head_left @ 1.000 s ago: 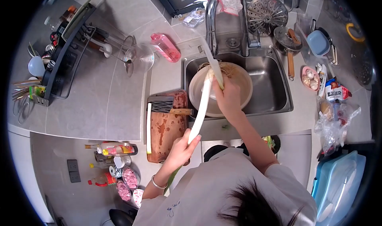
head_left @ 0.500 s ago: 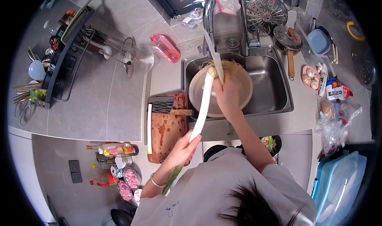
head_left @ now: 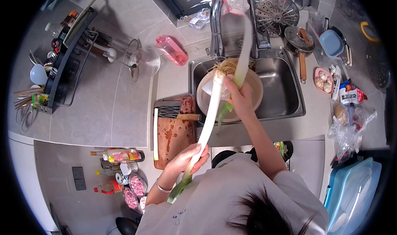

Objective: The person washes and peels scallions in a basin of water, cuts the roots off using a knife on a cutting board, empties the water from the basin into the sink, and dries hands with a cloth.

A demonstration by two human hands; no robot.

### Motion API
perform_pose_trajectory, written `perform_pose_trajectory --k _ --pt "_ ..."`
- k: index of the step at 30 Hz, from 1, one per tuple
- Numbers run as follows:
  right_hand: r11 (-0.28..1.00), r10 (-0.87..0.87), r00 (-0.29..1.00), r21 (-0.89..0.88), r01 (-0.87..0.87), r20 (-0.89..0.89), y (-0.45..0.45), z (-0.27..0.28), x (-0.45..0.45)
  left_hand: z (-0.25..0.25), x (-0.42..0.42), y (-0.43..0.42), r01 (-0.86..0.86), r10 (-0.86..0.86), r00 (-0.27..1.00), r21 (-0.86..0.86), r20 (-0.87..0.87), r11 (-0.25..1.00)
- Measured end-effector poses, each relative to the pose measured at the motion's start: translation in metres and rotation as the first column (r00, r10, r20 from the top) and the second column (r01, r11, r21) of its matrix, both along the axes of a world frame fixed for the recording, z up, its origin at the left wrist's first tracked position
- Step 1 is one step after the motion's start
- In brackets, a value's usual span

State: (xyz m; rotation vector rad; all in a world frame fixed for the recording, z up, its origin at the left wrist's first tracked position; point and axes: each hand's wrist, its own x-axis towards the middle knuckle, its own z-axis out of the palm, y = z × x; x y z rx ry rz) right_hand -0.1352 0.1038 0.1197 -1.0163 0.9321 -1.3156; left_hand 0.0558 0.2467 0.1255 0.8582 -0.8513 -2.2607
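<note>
My left hand (head_left: 189, 158) is closed round the lower part of a long leek (head_left: 213, 107), whose rooted end points up over the sink and whose green leaves hang by my sleeve. In my right hand (head_left: 240, 97) is a peeled leek layer (head_left: 245, 49), pale above and green below, held beside the rooted end. Under both lies a round beige basin (head_left: 255, 104) in the steel sink (head_left: 285, 86). Left of the sink, a cleaver (head_left: 169, 111) and a white leek stalk (head_left: 156, 133) rest on a wooden cutting board (head_left: 175, 142).
A faucet (head_left: 216, 28) rises behind the basin. A pink bottle (head_left: 171, 50) stands left of it. Right of the sink are a lidded pan (head_left: 298, 42), a pink dish of garlic (head_left: 323, 80) and plastic bags (head_left: 351, 125). A utensil rack (head_left: 72, 61) is at left.
My right hand has moved slightly right and down, and the peeled layer has swung right, with its green part now hanging below the hand. The leek's rooted end is more exposed.
</note>
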Motion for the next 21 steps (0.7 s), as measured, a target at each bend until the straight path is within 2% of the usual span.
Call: perform_pose_trajectory --k 1,4,7,10,13,16,19,21 --pt "0.998 0.018 0.994 -0.065 -0.026 -0.112 -0.002 -0.003 -0.002 0.0 0.0 0.0 0.003 -0.002 1.0 -0.008 0.029 1.0" --pt "0.972 -0.084 0.974 -0.233 0.034 -0.21 -0.002 -0.001 0.0 0.002 0.004 0.001 -0.006 0.005 0.999 0.013 0.036 1.0" --pt "0.963 -0.061 0.958 -0.269 -0.017 -0.279 -0.007 -0.005 0.001 -0.002 0.009 0.003 0.008 -0.006 1.0 0.069 -0.02 0.998" --pt "0.968 -0.027 0.943 -0.245 -0.059 -0.333 -0.005 0.001 -0.004 -0.006 0.016 0.007 0.067 -0.048 0.986 0.11 -0.161 0.992" --pt "0.966 -0.023 0.957 -0.251 -0.053 -0.29 -0.006 0.0 -0.005 -0.004 0.02 0.008 0.064 -0.026 0.977 0.172 -0.214 0.983" --pt "0.986 0.159 0.987 0.048 -0.161 0.029 -0.001 0.012 -0.009 0.0 0.017 0.005 0.021 0.008 0.984 0.159 -0.179 0.987" --pt "0.96 0.24 0.957 0.107 -0.259 0.162 -0.002 0.01 -0.006 0.003 0.012 0.006 -0.032 0.039 0.994 0.062 -0.104 0.998" --pt "0.953 0.284 0.945 0.065 -0.297 0.162 -0.003 0.006 -0.006 -0.006 0.006 0.009 -0.148 0.148 0.988 -0.007 -0.05 0.989"
